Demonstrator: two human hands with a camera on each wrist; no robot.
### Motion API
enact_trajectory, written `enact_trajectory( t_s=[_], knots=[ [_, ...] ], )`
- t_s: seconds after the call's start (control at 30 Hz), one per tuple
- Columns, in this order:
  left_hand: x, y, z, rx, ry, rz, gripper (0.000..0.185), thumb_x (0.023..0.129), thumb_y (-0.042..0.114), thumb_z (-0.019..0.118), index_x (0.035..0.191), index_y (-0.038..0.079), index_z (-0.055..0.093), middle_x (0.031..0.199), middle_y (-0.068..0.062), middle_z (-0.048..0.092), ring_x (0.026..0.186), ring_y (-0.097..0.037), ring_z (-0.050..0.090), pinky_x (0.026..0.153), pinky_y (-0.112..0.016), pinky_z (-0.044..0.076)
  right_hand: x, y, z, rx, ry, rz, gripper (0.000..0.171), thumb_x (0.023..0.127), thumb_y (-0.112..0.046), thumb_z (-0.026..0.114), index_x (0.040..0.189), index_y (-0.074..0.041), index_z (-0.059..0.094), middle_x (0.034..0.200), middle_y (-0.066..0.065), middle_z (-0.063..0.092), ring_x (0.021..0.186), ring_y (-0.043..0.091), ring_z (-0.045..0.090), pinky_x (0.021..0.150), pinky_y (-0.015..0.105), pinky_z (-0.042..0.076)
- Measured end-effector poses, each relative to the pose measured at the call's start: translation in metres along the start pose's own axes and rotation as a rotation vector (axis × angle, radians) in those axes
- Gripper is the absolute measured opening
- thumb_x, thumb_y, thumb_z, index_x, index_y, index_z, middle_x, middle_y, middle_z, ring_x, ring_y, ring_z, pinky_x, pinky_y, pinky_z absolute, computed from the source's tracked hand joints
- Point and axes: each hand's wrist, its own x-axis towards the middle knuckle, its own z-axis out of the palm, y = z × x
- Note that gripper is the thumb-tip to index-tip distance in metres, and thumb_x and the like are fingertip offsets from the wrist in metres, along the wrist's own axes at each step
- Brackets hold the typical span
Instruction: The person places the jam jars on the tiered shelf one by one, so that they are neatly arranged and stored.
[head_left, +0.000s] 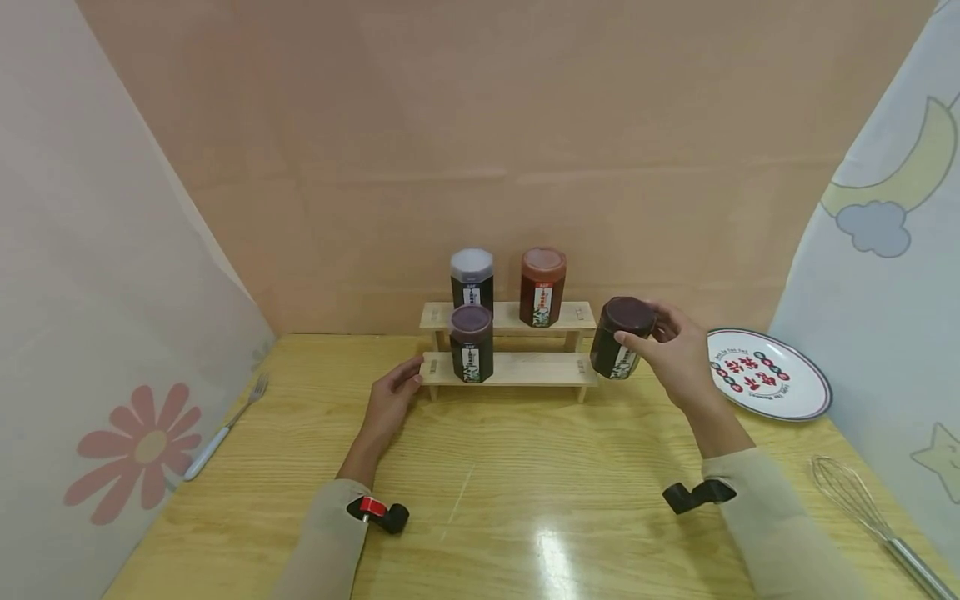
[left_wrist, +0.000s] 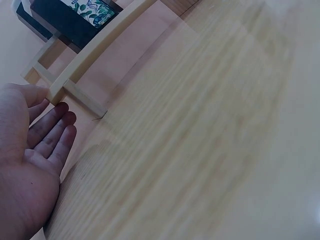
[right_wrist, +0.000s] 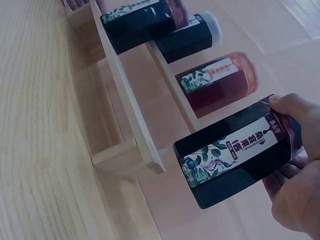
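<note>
Head view: right hand (head_left: 678, 354) grips jar (head_left: 621, 337) by lid, tilted, just right of rack (head_left: 525, 369) lower step; left hand (head_left: 390, 402), fingers flat, braces rack's left end.

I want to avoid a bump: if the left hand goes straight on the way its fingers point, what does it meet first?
Most likely the wooden rack: the left hand already has fingertips at its lower left corner. Actual contact is unclear.

- dark jar (head_left: 622, 337), dark lid on, white leaf-print label, tilted slightly, held in air just right of the rack's lower step
- wooden two-step rack (head_left: 510, 367), upright at table's back, three jars on it
</note>
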Motion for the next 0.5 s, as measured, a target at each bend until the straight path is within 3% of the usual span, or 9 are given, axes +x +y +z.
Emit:
enact_trajectory(
  t_s=[0.23, 0.5],
  knots=[
    [0.001, 0.0, 0.001, 0.012, 0.019, 0.015, 0.04, 0.106, 0.015, 0.058, 0.146, 0.01, 0.058, 0.149, -0.015, 0.059, 0.14, -0.029, 0.055, 0.102, -0.013, 0.051, -0.009, -0.011, 0.011, 0.033, -0.07, -0.003, 0.082, 0.089, -0.028, 0.083, 0.156, -0.006, 0.041, 0.156, 0.016, 0.049, 0.148, 0.029, 0.047, 0.114, 0.019, 0.044],
    [0.001, -0.003, 0.002, 0.004, 0.026, 0.016, 0.039, 0.106, 0.015, 0.06, 0.145, 0.011, 0.059, 0.148, -0.014, 0.059, 0.139, -0.027, 0.056, 0.101, -0.012, 0.05, -0.011, -0.01, 0.031, 0.06, -0.075, -0.063, 0.074, 0.088, -0.023, 0.084, 0.149, -0.003, 0.048, 0.149, 0.014, 0.056, 0.138, 0.017, 0.056, 0.111, 0.015, 0.044]
  ],
)
